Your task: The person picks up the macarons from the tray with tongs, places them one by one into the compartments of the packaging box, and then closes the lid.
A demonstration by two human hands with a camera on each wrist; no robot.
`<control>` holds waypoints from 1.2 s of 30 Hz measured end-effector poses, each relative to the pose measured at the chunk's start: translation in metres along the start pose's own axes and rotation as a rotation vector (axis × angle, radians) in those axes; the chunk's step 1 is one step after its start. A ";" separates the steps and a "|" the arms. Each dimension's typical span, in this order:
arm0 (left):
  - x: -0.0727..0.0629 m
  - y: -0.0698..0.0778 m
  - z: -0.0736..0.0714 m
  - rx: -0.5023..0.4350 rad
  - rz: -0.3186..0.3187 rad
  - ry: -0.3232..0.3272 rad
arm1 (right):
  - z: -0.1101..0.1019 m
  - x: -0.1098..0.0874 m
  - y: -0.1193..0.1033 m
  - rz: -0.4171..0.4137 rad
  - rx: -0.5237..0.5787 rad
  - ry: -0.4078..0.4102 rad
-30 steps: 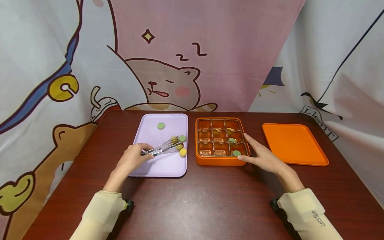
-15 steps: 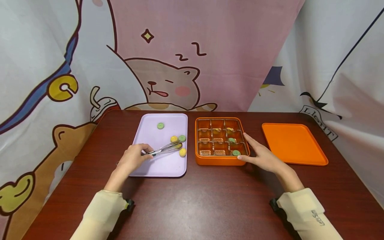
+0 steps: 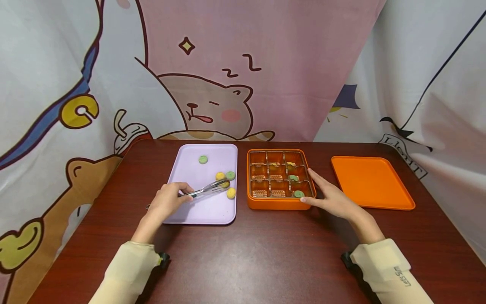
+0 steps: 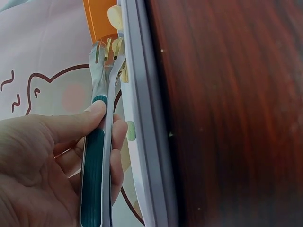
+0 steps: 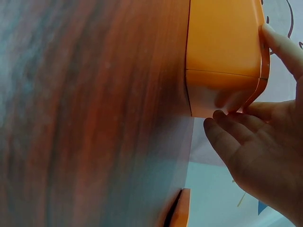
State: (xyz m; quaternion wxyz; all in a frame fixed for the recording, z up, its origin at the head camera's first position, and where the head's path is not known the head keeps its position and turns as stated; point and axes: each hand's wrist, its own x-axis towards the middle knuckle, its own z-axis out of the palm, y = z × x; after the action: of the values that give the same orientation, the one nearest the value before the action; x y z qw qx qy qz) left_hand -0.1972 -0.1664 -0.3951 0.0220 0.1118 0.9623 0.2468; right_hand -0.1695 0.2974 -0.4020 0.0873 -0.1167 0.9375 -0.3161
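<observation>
My left hand [image 3: 167,202] grips metal tongs [image 3: 209,188] with a green handle, the thumb pressed along that handle in the left wrist view. The tong ends lie around a small round yellow piece like a macaron [image 3: 225,185], partly hidden, on the lilac tray [image 3: 197,211]. Beside it are two more yellow pieces and a green piece [image 3: 230,175]. My right hand [image 3: 334,201] rests at the right front corner of the orange box [image 3: 279,204]. Its thumb touches the rim and its extended fingers lie against the side. Green pieces sit in the box's right-hand compartments.
Another green piece [image 3: 203,159] lies near the tray's far edge. To the right of the box is a flat orange tray or lid [image 3: 373,181]. All stand on a dark wood table [image 3: 243,253], with a printed curtain [image 3: 303,63] behind.
The two arms of the tongs, spread apart a second ago, have come together over the yellow piece. The left hand has barely shifted; the right hand and box have stayed in place.
</observation>
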 end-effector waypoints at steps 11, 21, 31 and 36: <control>0.001 0.001 -0.003 -0.021 0.002 0.026 | 0.001 -0.001 0.001 0.011 0.007 0.000; 0.004 0.005 -0.005 -0.030 -0.005 0.025 | 0.001 -0.001 0.001 0.009 0.000 0.001; 0.009 0.012 -0.008 -0.052 0.017 0.037 | 0.001 0.000 0.001 0.003 0.005 0.002; 0.011 0.017 -0.009 -0.068 0.025 0.044 | 0.000 0.000 0.000 0.003 0.010 0.001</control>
State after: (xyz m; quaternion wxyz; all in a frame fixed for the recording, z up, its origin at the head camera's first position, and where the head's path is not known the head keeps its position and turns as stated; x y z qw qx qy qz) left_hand -0.2056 -0.1538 -0.3790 0.0016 0.1176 0.9521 0.2821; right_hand -0.1693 0.2974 -0.4022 0.0879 -0.1146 0.9362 -0.3205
